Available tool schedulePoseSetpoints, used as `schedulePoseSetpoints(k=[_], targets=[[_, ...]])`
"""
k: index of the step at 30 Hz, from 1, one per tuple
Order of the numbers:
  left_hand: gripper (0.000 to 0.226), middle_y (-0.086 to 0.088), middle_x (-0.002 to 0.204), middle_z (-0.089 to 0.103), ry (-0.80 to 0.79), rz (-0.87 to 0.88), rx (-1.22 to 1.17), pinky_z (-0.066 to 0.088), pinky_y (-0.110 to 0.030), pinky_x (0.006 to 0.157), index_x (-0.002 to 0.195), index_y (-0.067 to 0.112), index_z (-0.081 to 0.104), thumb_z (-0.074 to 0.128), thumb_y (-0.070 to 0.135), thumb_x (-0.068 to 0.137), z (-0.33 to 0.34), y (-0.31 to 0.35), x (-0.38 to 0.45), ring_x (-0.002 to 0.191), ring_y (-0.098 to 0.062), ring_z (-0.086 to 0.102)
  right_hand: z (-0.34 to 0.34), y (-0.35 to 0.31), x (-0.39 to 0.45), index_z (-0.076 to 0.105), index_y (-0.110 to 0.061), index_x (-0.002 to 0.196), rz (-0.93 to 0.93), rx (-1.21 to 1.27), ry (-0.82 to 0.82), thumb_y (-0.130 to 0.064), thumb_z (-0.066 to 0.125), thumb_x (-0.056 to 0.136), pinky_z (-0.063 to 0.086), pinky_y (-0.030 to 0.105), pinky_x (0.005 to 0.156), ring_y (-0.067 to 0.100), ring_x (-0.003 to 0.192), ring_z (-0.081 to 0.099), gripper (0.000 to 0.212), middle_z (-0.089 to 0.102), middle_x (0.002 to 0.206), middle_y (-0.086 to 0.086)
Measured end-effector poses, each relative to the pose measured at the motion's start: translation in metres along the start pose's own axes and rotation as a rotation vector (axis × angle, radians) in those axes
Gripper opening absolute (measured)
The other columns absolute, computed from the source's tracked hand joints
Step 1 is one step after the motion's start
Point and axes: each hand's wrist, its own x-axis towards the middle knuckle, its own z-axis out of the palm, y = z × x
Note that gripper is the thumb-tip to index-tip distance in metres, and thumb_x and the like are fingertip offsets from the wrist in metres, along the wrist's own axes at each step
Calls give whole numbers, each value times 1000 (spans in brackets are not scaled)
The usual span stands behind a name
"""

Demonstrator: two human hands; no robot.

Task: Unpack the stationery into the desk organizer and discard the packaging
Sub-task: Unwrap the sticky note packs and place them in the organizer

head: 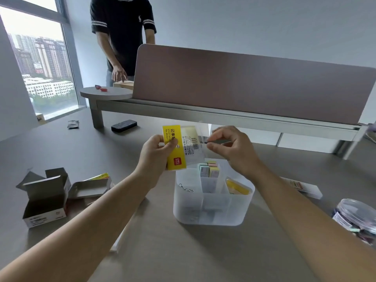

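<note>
Both hands hold one sticky-note pack (179, 146) above the desk organizer (211, 202).

We see our left hand (156, 153) gripping the pack's yellow label end, thumb across its front, fingers curled behind. Our right hand (230, 147) is just beside the pack's other end, thumb and forefinger pinching the clear wrapper's edge (202, 139). The pack is between the two hands, tilted, lifted off the table (162, 251). The organizer stands below and slightly toward the right hand; it holds pastel note blocks (209, 169), a yellow packet (237, 187) and paper clips (186, 189). Opened cardboard boxes (46, 198) lie well to the left of the left hand.
</note>
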Motion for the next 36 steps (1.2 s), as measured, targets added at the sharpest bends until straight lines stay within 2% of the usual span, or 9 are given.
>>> schedulePoseSetpoints(k=[4,9,13,17,20,26,32,34,36], targets=[[10,-4,87,60,-27,10,-36,55,-38,67,80,16,51,49,15,90,5,2,-4,77,-18,60,5,1,1,69,-15,88,22,-96,-20,-16,66,77,41,35,99,12,103,46,11,44,106,-2],[10,-2,91,62,-64,10,-92,55,-36,67,84,15,52,45,14,91,0,2,-1,80,-17,62,-1,2,2,66,-11,91,35,-207,-33,-18,63,81,37,24,91,9,98,44,13,44,105,-4],[10,-2,92,63,-89,9,-140,57,-31,61,87,15,53,44,13,91,-1,1,1,80,-17,62,-2,1,1,65,-9,101,101,-128,-142,-27,54,87,35,27,95,8,103,43,26,45,109,-5],[10,-2,92,62,-132,6,-175,57,-29,60,88,14,52,42,13,91,1,0,0,80,-17,62,-2,-1,1,64,-11,90,227,80,-220,-26,59,83,43,20,80,9,87,54,17,61,94,-5],[10,-2,93,62,-151,19,-175,57,-28,60,89,14,51,41,12,91,2,0,0,82,-17,62,-3,3,5,62,-13,81,339,195,-234,-24,62,80,42,25,81,13,87,55,12,65,93,2],[9,-1,94,62,-136,33,-148,57,-28,62,89,15,50,42,13,91,2,-1,3,83,-17,61,-3,2,6,61,-22,77,317,262,-312,-21,60,81,41,21,78,7,81,54,5,63,85,-8],[9,-1,93,62,-105,41,-105,57,-31,63,87,16,52,44,14,91,2,-4,8,81,-16,62,-2,9,8,65,-20,81,331,297,-254,-29,65,74,42,34,97,14,93,58,11,67,96,-3],[10,0,90,62,-66,43,-109,57,-28,59,85,17,52,45,14,91,-2,-4,10,79,-16,62,-6,12,8,64,-19,83,341,314,-191,-33,65,73,46,35,95,22,103,58,18,67,101,3],[11,0,88,60,-5,31,-116,57,-28,57,82,17,52,46,14,91,-8,-5,13,78,-16,61,-12,13,8,62,-14,87,311,311,-126,-26,59,82,50,29,87,20,97,60,13,65,95,3]])
